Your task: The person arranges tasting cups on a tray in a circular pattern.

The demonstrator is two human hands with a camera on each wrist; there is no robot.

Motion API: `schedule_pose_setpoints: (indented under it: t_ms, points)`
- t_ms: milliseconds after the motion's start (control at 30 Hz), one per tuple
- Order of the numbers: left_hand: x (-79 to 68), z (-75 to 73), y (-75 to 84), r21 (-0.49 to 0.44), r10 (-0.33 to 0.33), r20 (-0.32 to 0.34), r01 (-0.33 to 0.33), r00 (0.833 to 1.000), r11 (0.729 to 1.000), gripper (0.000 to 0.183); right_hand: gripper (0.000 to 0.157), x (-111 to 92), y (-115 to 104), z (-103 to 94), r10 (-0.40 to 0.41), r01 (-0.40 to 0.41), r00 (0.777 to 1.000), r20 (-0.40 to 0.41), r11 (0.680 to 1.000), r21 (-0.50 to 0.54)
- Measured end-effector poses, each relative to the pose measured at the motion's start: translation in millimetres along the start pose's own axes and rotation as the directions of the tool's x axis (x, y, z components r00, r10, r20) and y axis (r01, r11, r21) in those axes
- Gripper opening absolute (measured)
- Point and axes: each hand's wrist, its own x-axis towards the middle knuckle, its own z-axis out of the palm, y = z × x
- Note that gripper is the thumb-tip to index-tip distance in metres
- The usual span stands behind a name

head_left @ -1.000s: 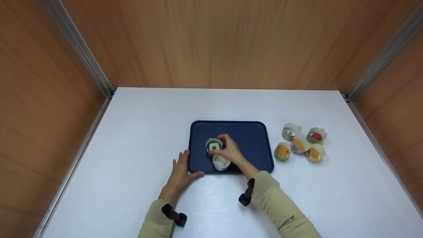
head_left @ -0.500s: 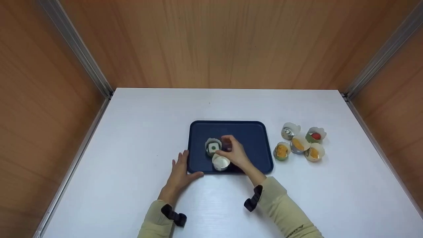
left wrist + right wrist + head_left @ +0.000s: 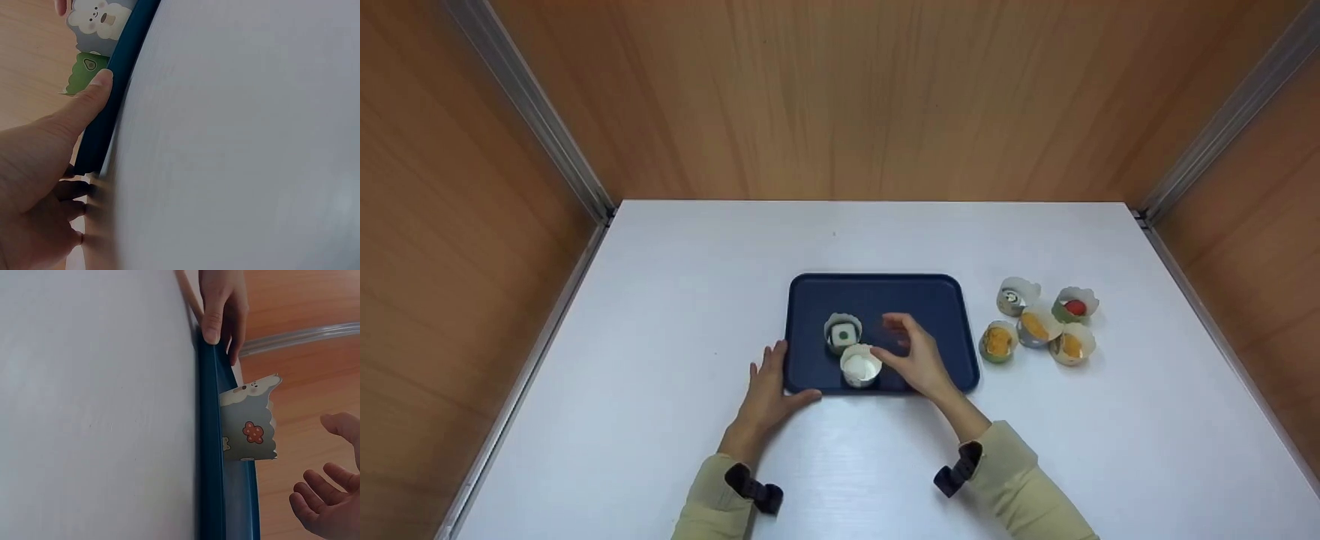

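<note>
A blue tray [image 3: 922, 330] lies on the table. My left hand [image 3: 769, 397] rests against its front-left corner, thumb on the front rim [image 3: 107, 112] and fairly straight fingers along the left side. Over the tray, my right hand [image 3: 919, 360] has loosely bent fingers and holds nothing. Its thumb tip is close to the rim of a grey-blue paper baking cup [image 3: 860, 366]; I cannot tell if they touch. Behind that cup stands a green paper baking cup [image 3: 842, 332] with a white, square, sushi-like piece with a green centre in it.
Right of the tray, several paper cups stand close together. They include a green cup with a red round piece [image 3: 1075, 308], a cup with an orange-yellow piece [image 3: 999, 342] and a cup with a white-and-black piece [image 3: 1014, 296]. Wooden walls [image 3: 840, 97] enclose the table's back and sides.
My right hand has moved right, away from the green cup, and its fingers have spread apart. The white piece stays in that cup. My left hand keeps its place at the tray corner.
</note>
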Motion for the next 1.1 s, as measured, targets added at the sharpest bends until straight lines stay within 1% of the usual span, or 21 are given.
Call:
schedule_pose_setpoints:
  t_ms: [133, 267, 333, 567, 733, 933, 1100]
  points:
    - [-0.8, -0.6, -0.2, -0.004, 0.017, -0.003, -0.017, 1.0, 1.0, 0.101, 0.042, -9.6, -15.9, -8.8, -0.042, 0.042, 0.998, -0.044, 0.999, -0.001]
    - [-0.4, -1.0, -0.5, -0.005, 0.03, -0.005, -0.03, 1.0, 1.0, 0.1, 0.041, -16.8, -17.0, -14.8, -0.072, 0.072, 0.993, -0.09, 0.997, -0.002]
    - [-0.2, -1.0, -0.6, -0.006, 0.029, -0.001, -0.029, 1.0, 1.0, 0.1, 0.04, -19.8, -15.9, -17.6, -0.073, 0.073, 0.991, -0.11, 0.997, -0.007]
    - [-0.2, -0.3, -1.0, -0.018, 0.023, 0.002, -0.023, 1.0, 1.0, 0.102, 0.039, -32.1, -12.0, -29.3, -0.019, 0.019, 0.991, -0.133, 1.0, -0.002]
    - [-0.6, -0.9, -0.1, -0.022, 0.016, 0.004, -0.016, 1.0, 1.0, 0.101, 0.038, -40.1, -7.8, -36.9, 0.014, -0.016, 0.987, -0.161, 1.0, -0.009]
    - [-0.5, -1.5, 1.1, -0.017, -0.004, 0.005, 0.004, 1.0, 1.0, 0.101, 0.035, -48.9, -3.0, -44.3, 0.051, -0.048, 0.976, -0.213, 0.999, 0.019]
    - [0.0, -1.1, 0.9, 0.004, -0.001, 0.005, 0.001, 1.0, 1.0, 0.101, 0.035, -56.0, 2.7, -49.5, 0.075, -0.07, 0.96, -0.268, 0.997, 0.027]
